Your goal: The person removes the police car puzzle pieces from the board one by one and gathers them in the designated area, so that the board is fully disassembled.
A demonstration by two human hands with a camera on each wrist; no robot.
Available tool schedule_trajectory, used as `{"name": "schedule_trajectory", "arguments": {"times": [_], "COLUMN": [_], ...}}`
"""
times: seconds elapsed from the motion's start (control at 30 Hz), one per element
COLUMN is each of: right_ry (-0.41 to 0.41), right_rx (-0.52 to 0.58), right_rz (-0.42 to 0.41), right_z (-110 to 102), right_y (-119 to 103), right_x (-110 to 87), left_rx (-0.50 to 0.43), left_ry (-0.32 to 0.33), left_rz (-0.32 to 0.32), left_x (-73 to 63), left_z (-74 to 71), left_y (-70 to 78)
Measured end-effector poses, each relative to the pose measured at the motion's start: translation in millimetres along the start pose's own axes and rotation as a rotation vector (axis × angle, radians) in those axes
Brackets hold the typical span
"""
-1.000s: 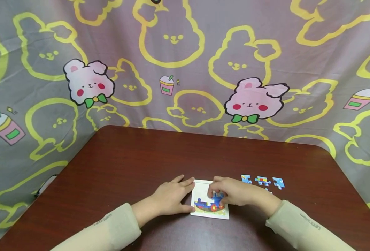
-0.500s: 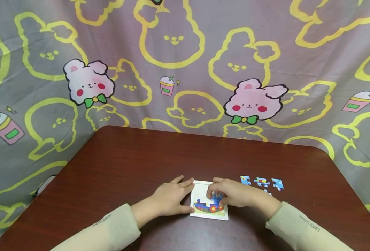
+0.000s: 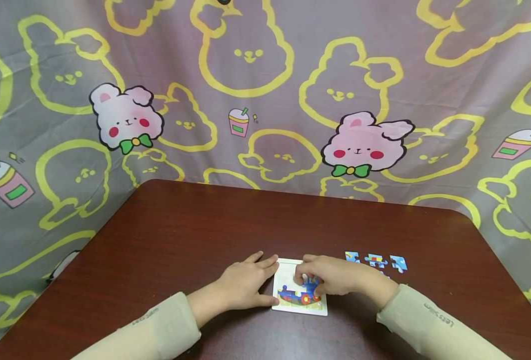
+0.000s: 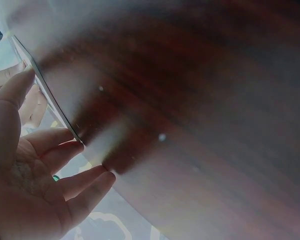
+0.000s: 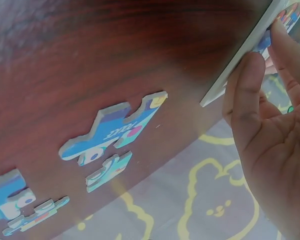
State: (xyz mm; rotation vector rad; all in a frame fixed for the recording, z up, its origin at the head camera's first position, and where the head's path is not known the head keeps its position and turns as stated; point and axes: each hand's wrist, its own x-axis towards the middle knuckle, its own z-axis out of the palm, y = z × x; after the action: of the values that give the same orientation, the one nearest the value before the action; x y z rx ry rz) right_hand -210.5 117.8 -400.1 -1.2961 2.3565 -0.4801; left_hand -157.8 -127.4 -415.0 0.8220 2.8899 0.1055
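Observation:
A small white-framed jigsaw board lies on the table, partly filled with pieces that show a blue vehicle with red wheels. My left hand rests at the board's left side, fingers extended, thumb and fingertips touching its edge. Over the board's right half, my right hand has its thumb and forefinger bent around a blue jigsaw piece. That hand hides much of the board's right side. The right wrist view shows its fingertips at the blue picture, close to the board's white edge.
Several loose jigsaw pieces lie right of the board, among them a blue one and a red-and-yellow one. Large blue pieces show in the right wrist view. A patterned curtain surrounds the dark wooden table.
The right forefinger has shifted very slightly leftward over the board, and the right sleeve has moved a little. My left hand stays in place, and the loose pieces lie as before.

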Motion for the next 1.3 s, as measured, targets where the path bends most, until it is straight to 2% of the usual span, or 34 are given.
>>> {"name": "schedule_trajectory", "arguments": {"times": [0.2,0.43,0.67,1.1,1.3], "right_ry": [-0.004,0.016,0.044,0.095,0.093], "right_rx": [0.021,0.129,0.183,0.295,0.326], "right_rz": [-0.012,-0.015,-0.046,0.022,0.007], "right_z": [0.4,6.8,9.2,7.3,4.4], "right_y": [1.1,9.0,14.0,18.5,18.5], "right_x": [0.1,-5.2,-9.5,-8.7,-9.1], "left_rx": [-0.002,0.005,0.015,0.013,0.020], "left_ry": [0.002,0.009,0.013,0.017,0.024], "left_rz": [0.002,0.003,0.007,0.007,0.008], "left_x": [-0.7,-0.9,0.0,0.0,0.2], "left_z": [-0.9,-0.2,1.0,0.4,0.4], "left_y": [0.4,1.2,1.3,1.2,0.5]}}
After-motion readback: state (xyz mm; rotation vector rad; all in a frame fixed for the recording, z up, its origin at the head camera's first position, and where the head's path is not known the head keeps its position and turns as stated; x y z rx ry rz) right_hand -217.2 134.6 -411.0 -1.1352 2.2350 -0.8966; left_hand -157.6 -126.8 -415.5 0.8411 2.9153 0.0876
